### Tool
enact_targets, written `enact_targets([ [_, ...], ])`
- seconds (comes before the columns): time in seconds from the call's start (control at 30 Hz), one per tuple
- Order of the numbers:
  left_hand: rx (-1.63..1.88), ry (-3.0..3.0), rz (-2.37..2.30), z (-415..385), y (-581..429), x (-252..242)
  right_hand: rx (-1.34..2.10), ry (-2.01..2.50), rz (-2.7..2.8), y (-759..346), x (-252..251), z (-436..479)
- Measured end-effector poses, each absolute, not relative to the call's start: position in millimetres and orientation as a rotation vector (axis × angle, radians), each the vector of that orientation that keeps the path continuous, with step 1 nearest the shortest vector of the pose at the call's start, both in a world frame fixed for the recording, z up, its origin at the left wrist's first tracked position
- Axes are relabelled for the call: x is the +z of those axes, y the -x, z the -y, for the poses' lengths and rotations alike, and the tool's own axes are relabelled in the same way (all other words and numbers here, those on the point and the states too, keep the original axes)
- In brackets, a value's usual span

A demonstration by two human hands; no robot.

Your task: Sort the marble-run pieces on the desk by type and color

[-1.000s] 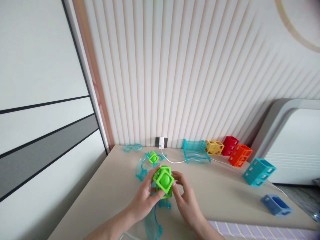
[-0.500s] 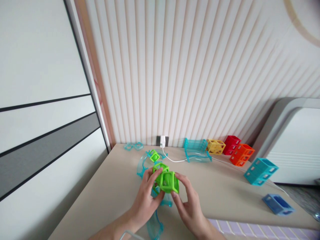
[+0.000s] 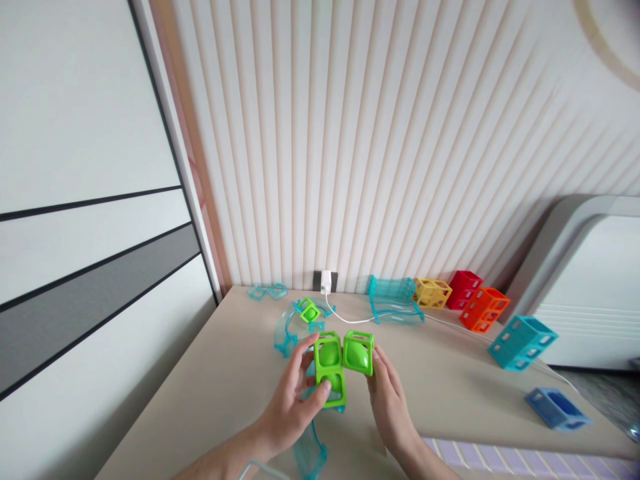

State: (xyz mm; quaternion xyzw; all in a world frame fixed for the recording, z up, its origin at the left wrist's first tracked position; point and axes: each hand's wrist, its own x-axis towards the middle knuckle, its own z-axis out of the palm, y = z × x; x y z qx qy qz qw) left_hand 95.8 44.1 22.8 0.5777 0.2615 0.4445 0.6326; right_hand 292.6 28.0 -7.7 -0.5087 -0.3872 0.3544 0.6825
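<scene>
My left hand (image 3: 295, 393) grips a tall green block tower (image 3: 329, 369) of two stacked open cubes, fingers wrapped round its left side and base. My right hand (image 3: 389, 400) holds a single green cube (image 3: 359, 353) pressed against the tower's upper right side. Both pieces hover just above the beige table (image 3: 440, 387), over a clear teal curved track piece (image 3: 307, 450) near the front edge.
Another teal curved track (image 3: 285, 331) with a small green cube (image 3: 309, 311) lies behind. A white charger and cable (image 3: 325, 283), teal ramp (image 3: 395, 303), yellow (image 3: 431, 293), red (image 3: 465, 288), orange (image 3: 484, 309), teal (image 3: 521, 341) and blue (image 3: 556, 407) blocks line the right. A ribbed wall stands behind.
The single green cube was in front of the tower, turned in both hands. It now sits at the tower's upper right, and my right hand has shifted right and lower.
</scene>
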Motion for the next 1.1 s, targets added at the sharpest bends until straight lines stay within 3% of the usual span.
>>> enact_targets([
  [0.6,1.076,-1.246,-0.602,-47.7,-95.9,29.3,1.121,1.051,1.004,-289.2,38.3,-22.1],
  [1.1,1.111,-1.236,-0.583,-47.5,-95.3,26.0,0.969,1.1,1.145,-287.3,45.1,-19.2],
])
